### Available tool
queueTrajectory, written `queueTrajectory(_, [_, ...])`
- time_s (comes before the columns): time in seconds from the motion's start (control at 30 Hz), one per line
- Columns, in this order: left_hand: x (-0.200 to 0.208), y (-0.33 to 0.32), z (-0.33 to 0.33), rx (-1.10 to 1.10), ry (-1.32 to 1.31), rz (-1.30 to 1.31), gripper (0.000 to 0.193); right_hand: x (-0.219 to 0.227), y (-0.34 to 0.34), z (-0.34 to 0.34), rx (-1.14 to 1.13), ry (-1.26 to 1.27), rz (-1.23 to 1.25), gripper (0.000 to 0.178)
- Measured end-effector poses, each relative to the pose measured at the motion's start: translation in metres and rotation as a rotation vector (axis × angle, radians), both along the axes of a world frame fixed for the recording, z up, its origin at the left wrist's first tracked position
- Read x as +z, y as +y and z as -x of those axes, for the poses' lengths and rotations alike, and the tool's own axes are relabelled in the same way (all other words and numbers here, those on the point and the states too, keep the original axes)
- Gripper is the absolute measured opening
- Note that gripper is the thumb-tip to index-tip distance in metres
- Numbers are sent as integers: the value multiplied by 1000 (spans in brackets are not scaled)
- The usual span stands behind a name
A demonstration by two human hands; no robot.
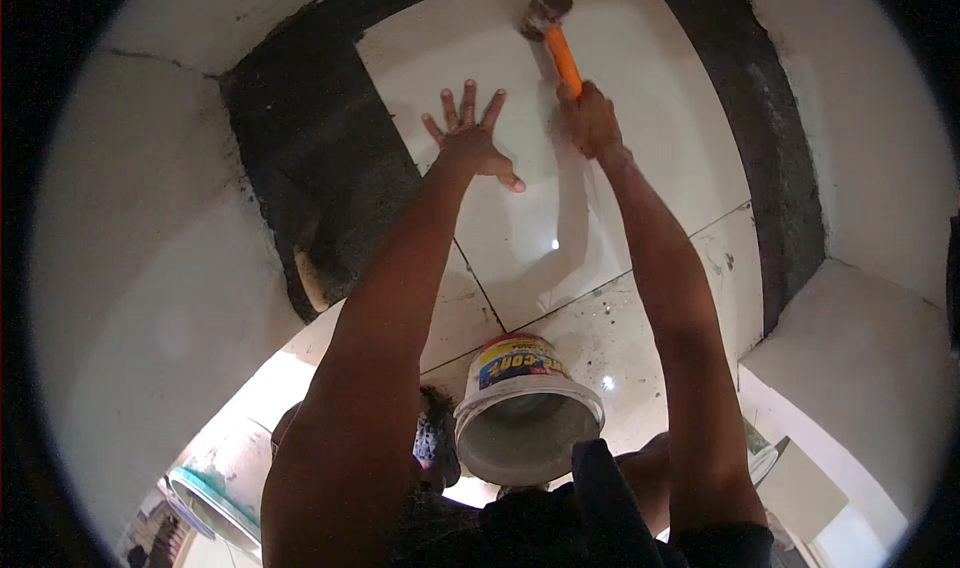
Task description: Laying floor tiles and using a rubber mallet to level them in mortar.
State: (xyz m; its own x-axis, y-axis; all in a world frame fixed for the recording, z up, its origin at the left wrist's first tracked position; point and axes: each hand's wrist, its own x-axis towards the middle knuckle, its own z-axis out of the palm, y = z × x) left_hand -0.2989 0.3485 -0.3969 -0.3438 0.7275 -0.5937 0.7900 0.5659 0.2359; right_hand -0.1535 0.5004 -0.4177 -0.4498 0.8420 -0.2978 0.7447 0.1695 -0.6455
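Observation:
My left hand lies flat on a large pale floor tile, its fingers spread and nothing in them. To its right, my right hand is wrapped round the orange handle of a mallet. The mallet's thick, worn dark head points away from me over the far part of the tile; whether it touches the surface I cannot tell. Dark wet-looking mortar borders the tile on the left and at the far side, with a dark strip along the right.
Close to my body stands a white bucket with a coloured label. A light, elongated object lies at the near end of the left mortar. Pale walls enclose both sides. Another container with a teal rim is at the lower left.

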Motion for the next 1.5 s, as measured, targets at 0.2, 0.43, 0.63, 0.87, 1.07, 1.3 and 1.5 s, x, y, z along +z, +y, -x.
queueTrajectory(0.2, [-1, 6, 2, 7, -5, 45, 161, 0, 50, 9, -190, 25, -160, 66])
queueTrajectory(0.43, [2, 10, 1, 7, -23, 84, 163, 11, 98, -23, -243, 39, -38, 63])
queueTrajectory(0.63, [-2, 15, 1, -12, 17, 133, 165, -6, 114, -33, -396, 81, -31, 64])
queueTrajectory(0.87, [1, 13, 0, -18, 22, 120, 164, -16, 121, -63, -295, -52, -327, 67])
queueTrajectory(1.07, [-1, 14, -2, -5, 36, 119, 164, 5, 86, -102, -393, -57, -27, 64])
queueTrajectory(1.3, [-3, 14, -2, -7, 60, 115, 164, -4, 54, -161, -380, -101, -154, 61])
queueTrajectory(1.5, [-19, 14, 0, -8, 81, 84, 166, -2, 22, -223, -386, -124, -142, 60])
